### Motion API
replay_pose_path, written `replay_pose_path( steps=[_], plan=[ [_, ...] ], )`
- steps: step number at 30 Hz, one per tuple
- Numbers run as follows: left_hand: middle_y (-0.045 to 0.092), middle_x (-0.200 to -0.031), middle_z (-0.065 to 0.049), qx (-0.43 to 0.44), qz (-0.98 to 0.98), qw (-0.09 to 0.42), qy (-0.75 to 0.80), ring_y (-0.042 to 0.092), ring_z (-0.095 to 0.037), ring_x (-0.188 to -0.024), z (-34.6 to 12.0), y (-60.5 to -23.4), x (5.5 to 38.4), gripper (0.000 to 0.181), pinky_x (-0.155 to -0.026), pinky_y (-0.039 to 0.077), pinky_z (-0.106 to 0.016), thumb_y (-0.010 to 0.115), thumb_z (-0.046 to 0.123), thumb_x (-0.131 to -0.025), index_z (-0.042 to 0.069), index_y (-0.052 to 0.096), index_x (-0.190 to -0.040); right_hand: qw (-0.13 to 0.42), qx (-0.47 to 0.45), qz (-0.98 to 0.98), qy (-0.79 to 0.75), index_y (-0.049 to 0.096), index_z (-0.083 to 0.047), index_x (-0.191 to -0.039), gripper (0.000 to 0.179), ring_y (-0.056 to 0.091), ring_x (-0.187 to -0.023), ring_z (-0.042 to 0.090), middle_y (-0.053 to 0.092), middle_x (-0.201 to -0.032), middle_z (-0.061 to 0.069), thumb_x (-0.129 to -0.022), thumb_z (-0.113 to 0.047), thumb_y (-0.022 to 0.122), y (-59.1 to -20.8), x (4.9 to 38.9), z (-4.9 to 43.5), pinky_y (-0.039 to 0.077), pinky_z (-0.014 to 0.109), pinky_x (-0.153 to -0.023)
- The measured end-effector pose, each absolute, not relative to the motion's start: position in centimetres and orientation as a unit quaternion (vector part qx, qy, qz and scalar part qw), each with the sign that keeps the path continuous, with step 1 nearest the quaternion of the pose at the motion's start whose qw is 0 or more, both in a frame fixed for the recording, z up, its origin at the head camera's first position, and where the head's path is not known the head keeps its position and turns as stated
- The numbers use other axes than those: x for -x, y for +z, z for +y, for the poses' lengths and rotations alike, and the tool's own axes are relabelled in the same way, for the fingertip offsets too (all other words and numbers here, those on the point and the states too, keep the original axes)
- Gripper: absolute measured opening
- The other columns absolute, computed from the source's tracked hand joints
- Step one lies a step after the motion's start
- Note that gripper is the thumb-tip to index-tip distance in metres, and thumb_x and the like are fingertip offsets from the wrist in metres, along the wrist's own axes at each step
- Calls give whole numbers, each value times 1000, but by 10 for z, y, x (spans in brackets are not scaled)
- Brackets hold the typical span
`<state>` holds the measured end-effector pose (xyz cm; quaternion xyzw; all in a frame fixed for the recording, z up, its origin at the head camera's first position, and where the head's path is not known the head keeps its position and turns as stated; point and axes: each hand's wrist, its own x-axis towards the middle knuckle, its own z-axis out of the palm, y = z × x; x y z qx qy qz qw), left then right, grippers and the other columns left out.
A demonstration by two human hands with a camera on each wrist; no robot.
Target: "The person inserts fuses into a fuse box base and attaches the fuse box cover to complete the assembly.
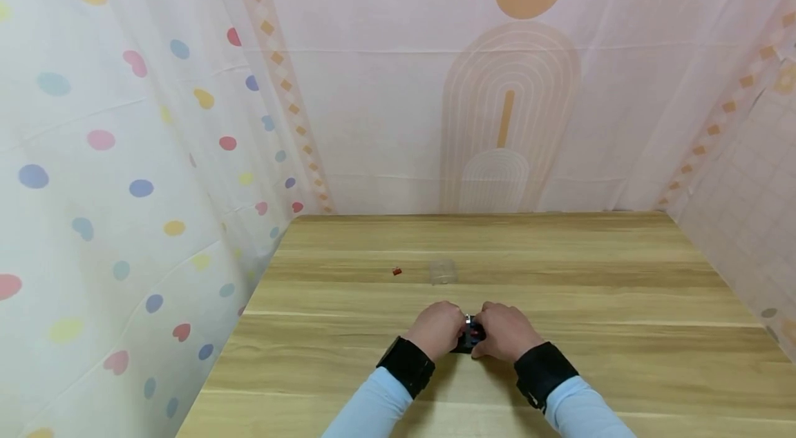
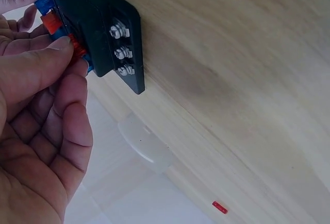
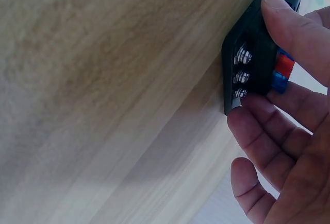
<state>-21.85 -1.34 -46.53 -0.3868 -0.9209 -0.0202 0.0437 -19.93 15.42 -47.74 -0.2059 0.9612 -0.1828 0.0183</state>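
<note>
A black fuse block with a row of metal screw terminals stands between both hands, low in the middle of the head view. Blue and red blade fuses sit in a line along its top. My left hand pinches one red fuse between thumb and index finger, at its place in the row. From the other side my right hand grips the block, thumb along one edge and fingers at the terminal end, as the right wrist view shows. The fingers hide part of the fuse row.
Farther back on the wooden table lies a small loose red fuse. To its right is a clear plastic case. A patterned curtain hangs behind the table's far edge.
</note>
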Motion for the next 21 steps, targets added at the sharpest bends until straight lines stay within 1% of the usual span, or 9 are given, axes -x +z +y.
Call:
replay_pose_path(
  steps=[9, 14, 18, 21],
  plan=[
    [59, -65, 10, 386, -922, 36, -18, 52, -3, -61, -12, -466, 218, 23, -61, 45, -18, 78, 6, -81, 17, 68, -64, 23, 211, 960, -182, 71, -8, -83, 35, 45, -66, 17, 51, -78, 0, -64, -28, 93, -477, 198, 154, 42, 38, -62],
    [60, -66, 10, 382, -924, 25, -21, 51, -3, -62, -13, -464, 219, 22, -62, 45, -18, 77, 6, -83, 17, 68, -67, 25, 207, 961, -183, 70, -8, -82, 35, 45, -66, 18, 51, -78, 1, -65, -28, 93, -476, 198, 154, 42, 38, -62],
    [58, -65, 10, 382, -924, 16, -22, 49, -3, -61, -13, -465, 219, 24, -61, 43, -18, 76, 5, -84, 17, 67, -66, 27, 204, 962, -180, 69, -8, -81, 36, 45, -66, 18, 51, -78, 1, -65, -28, 93, -476, 198, 154, 42, 38, -62],
    [56, -63, 11, 384, -923, 19, -25, 47, -3, -59, -13, -465, 219, 25, -60, 42, -17, 77, 4, -82, 17, 66, -64, 30, 201, 963, -175, 69, -8, -80, 36, 46, -66, 18, 51, -78, 1, -65, -29, 93, -475, 197, 154, 43, 38, -63]
  ],
)
